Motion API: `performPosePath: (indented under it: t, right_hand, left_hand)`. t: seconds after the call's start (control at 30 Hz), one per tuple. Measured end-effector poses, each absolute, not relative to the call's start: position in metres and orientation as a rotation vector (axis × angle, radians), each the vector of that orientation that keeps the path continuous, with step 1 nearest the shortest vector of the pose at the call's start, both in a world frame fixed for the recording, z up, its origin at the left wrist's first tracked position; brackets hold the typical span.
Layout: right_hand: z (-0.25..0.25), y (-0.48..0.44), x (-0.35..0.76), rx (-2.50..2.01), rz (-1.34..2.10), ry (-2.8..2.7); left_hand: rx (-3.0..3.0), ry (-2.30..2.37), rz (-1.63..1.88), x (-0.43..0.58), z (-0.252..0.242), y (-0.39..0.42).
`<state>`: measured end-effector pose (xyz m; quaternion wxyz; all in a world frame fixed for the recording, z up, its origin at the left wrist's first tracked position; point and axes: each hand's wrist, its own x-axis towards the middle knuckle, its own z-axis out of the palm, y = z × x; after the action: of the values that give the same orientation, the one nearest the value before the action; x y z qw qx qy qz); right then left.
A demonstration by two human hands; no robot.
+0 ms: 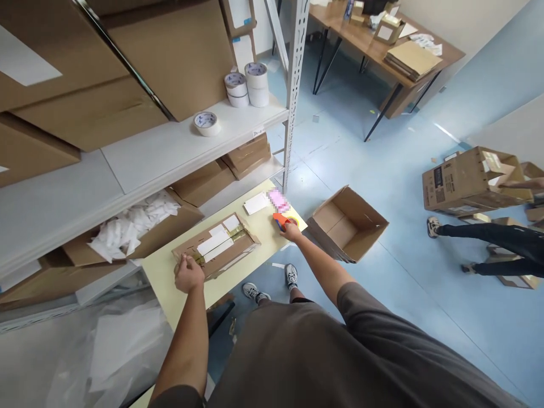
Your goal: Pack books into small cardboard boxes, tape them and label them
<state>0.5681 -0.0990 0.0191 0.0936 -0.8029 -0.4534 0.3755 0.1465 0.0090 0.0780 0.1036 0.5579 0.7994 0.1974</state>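
Here, your right hand closed round the orange tape dispenser, your left hand at the left end of the carton, grip unclear.

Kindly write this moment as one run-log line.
left hand: at end of carton | right hand: gripping orange tool | open box: beside table

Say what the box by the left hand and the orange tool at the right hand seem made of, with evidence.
Box: apparently matt cardboard, from its plain brown faces and folded edges. Orange tool: probably plastic, judging by its bright, even colour; too small to settle its finish.
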Motion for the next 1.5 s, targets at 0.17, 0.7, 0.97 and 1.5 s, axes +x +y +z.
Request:
performPosePath:
  t: [0.17,0.7,0.97,1.5]
  right_hand:
    - [0.008,-0.089,0.555,-2.527,1.210,-1.168]
    - [0.096,-0.107,0.465,-1.945,1.015,-0.916]
    - [0.174,-0.025,0.373,-1.581,1.236,-1.466]
    - [0.177,0.007,0.344,-1.439,1.551,-1.827]
  left_hand:
    - [1.616,2.374,0.585,0.146,0.076,0.007]
    - [1.547,2.247,0.600,0.151,0.090,-0.010]
    - [1.399,2.118,0.758,0.146,0.089,-0.016]
    - [0.893,1.028,0.928,0.073,0.121,0.009]
